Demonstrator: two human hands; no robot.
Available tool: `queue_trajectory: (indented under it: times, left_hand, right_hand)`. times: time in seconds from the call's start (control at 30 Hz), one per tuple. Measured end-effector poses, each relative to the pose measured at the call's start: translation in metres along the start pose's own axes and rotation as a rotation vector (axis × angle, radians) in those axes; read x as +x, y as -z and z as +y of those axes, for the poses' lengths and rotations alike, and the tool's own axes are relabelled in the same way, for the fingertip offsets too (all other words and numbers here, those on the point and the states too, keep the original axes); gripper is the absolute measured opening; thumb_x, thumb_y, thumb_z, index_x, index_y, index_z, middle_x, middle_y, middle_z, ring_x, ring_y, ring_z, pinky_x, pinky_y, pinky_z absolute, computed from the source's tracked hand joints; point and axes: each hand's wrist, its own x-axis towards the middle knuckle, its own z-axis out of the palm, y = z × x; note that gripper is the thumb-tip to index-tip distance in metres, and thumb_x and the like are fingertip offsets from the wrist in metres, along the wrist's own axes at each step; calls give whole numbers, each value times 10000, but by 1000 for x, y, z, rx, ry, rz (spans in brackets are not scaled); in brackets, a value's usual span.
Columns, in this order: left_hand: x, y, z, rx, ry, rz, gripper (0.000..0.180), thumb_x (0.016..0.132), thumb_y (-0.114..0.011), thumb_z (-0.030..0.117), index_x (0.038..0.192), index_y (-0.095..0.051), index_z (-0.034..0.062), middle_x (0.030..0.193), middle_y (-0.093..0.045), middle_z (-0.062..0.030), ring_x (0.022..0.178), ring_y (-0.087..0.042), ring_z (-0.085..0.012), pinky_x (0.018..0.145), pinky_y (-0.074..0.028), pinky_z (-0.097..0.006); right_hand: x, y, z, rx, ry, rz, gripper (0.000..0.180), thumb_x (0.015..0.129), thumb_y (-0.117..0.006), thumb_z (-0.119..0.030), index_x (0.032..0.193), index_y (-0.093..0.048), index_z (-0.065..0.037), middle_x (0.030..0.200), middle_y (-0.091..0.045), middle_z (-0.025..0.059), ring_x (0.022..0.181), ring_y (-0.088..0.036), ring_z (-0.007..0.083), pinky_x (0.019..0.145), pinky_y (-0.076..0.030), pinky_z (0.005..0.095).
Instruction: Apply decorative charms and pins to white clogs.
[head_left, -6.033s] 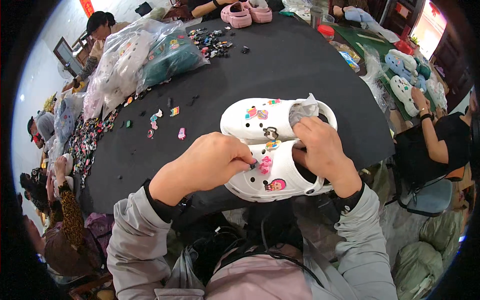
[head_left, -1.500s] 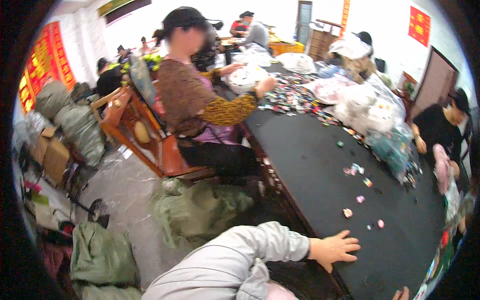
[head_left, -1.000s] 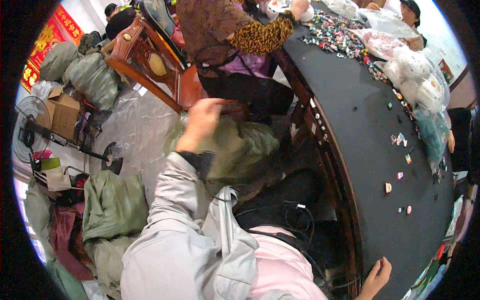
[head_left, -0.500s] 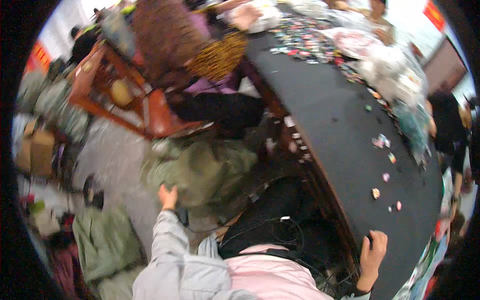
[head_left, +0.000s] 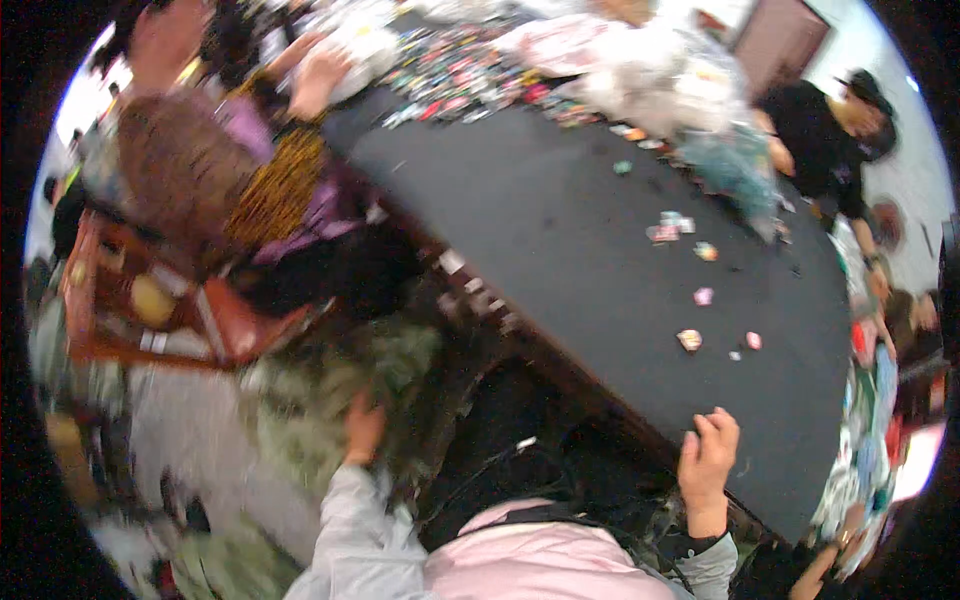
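Left hand [head_left: 365, 428] has shifted over green sack [head_left: 290, 405], grip unclear; right hand [head_left: 710, 455] loosely open at table's [head_left: 560, 270] near edge, charms [head_left: 690, 340] untouched.

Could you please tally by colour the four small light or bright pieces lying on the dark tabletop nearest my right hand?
Pink: 2, the farther pink piece and the nearer pink piece
Orange and cream: 1, a roundish piece
Whitish: 1, a tiny piece
Total: 4
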Motion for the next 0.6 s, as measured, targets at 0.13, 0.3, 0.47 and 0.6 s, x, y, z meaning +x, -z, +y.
queue_trajectory:
  times: [0.13,0.3,0.47,0.6]
  left_hand:
    - [-12,-105,97,42,-433,-616,554,907,-554,220,1412,-394,58,1358,-502,-203,1267,-470,-350,1056,-372,-391]
    - [-15,-105,71,252,-231,-553,584,934,-506,202,1460,-273,97,1315,-521,-230,1213,-495,-394,991,-427,-428]
    - [-16,-59,53,170,-186,34,388,841,-564,162,1218,-539,73,1042,-641,-196,961,-604,-388,810,-484,-460]
    - [4,4,-13,749,-230,67,356,789,-615,161,1132,-575,75,1004,-638,-166,962,-611,-375,823,-500,-443]
  right_hand:
    - [-5,10,14,-33,19,-25,249,840,-579,-33,1075,-587,47,1150,-522,217,1130,-492,395,964,-398,475]
    - [-15,-2,22,-37,92,-30,240,933,-506,-93,1102,-571,64,1178,-525,222,1137,-501,385,977,-388,451]
    - [-13,2,29,-62,98,-17,228,930,-515,-96,1082,-579,61,1175,-523,225,1127,-505,380,964,-400,439]
    - [-10,0,25,-64,119,-22,216,921,-517,-84,1076,-581,52,1175,-523,226,1114,-510,380,957,-404,442]
